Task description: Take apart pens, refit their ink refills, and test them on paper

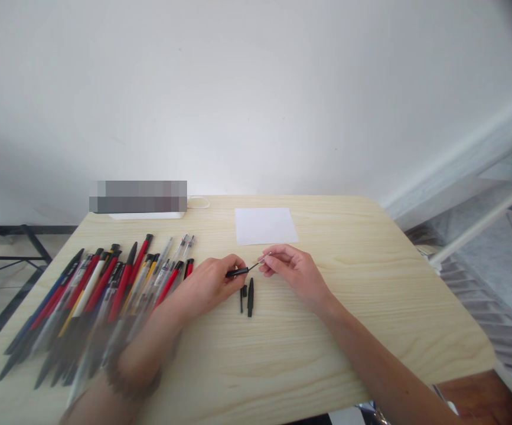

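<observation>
My left hand (214, 278) is closed around a black pen barrel (238, 272), which points right. A thin refill-like rod (254, 265) sticks out of the barrel's right end. Its lighter, metallic-looking tip is pinched between the thumb and fingers of my right hand (294, 270); whether a spring sits on it is too small to tell. Just below the left fingertips, a black tapered pen piece (250, 298) lies on the table beside a thin black clip-like piece (241, 300) and a short black piece (244, 290).
Many red, black, white, yellow and clear pens (123, 283) lie in a spread pile at the left, partly under my left forearm. A white sheet of paper (266, 225) lies beyond my hands on the wooden table (371, 283). A blurred-out box (138, 198) stands at the back left.
</observation>
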Demonstrator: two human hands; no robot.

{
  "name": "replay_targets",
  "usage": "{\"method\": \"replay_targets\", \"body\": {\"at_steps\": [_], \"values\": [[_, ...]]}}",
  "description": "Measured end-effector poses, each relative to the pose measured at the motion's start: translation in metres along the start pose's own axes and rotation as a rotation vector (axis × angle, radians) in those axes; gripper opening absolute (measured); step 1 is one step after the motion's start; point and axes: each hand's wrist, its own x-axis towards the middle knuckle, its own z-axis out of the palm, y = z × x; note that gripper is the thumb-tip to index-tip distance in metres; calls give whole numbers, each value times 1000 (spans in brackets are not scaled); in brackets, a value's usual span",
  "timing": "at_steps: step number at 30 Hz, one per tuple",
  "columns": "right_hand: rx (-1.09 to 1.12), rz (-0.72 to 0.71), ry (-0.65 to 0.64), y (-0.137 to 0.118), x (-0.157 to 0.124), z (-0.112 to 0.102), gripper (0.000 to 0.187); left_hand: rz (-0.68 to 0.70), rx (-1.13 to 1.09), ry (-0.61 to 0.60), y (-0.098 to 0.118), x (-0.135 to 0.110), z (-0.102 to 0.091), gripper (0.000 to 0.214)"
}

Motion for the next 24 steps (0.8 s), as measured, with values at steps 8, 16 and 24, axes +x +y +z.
{"method": "replay_targets", "body": {"at_steps": [8, 16, 24], "values": [[-55, 4, -71, -1, -3, 5, 15, 22, -33, 14, -1, 1, 5, 19], [-39, 7, -89, 0, -3, 7, 14, 25, -119, 29, -2, 2, 8, 23], [16, -28, -6, -1, -3, 8, 14, 1, -83, 41, 1, 2, 5, 26]]}}
